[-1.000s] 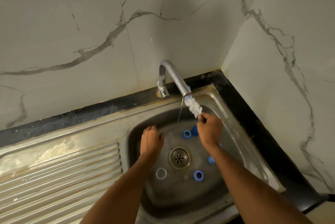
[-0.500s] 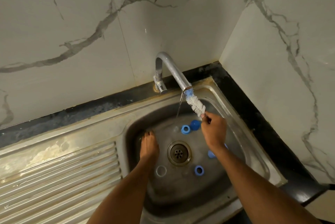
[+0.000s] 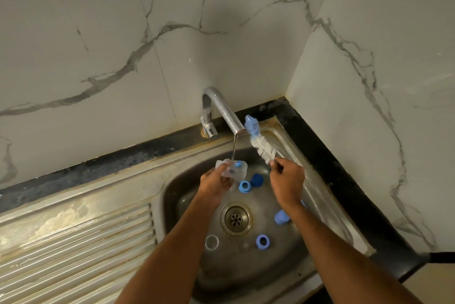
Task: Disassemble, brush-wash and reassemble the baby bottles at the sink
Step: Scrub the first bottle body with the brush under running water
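Both hands are busy now: my left hand point(image 3: 214, 183) has just lifted a clear bottle point(image 3: 231, 168) from the sink point(image 3: 320, 195) into the tap point(image 3: 225, 111) stream, my right hand point(image 3: 286, 183) grips the brush point(image 3: 261, 142), pulled clear beside the spout. Scrubbing looks next.

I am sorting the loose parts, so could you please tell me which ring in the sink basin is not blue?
The clear ring, lying front-left of the drain. The other two rings are blue.

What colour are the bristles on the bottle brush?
The bottle brush has a blue tip and white bristles below, clearest in the head view.
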### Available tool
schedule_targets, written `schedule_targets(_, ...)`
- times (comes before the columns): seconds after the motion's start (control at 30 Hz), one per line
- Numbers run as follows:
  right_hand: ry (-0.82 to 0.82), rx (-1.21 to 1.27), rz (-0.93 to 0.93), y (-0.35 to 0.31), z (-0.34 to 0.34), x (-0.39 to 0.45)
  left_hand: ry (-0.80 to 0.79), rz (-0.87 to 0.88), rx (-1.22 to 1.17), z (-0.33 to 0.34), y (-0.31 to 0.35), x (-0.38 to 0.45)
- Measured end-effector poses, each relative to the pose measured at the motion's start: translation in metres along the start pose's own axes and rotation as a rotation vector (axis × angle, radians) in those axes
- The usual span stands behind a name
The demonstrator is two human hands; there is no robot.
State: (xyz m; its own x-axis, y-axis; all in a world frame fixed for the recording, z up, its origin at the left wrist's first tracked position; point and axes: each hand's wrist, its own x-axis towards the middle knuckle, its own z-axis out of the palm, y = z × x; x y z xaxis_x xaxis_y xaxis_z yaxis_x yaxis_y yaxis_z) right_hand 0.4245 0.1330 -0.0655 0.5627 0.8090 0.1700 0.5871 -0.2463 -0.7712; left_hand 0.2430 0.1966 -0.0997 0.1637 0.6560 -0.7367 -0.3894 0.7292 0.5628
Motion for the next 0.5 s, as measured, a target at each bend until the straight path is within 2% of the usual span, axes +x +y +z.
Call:
schedule_targets(0.23,-0.008,0.041,-0.002,0.003,-0.015,0.001,-0.129,-0.105,-0.293,0.014,0.003,-0.028)
schedule_targets(0.33,-0.005,0.033,-0.012,0.003,-0.021,-0.001,-0.182,-0.142,-0.333,0.012,0.003,-0.026)
schedule_targets(0.4,-0.006,0.015,-0.018,0.004,-0.024,-0.004,-0.178,-0.114,-0.198,0.009,0.004,-0.029)
schedule_targets(0.5,-0.004,0.018,-0.014,0.005,-0.03,-0.01,-0.16,0.05,0.28,0.0,0.001,-0.037)
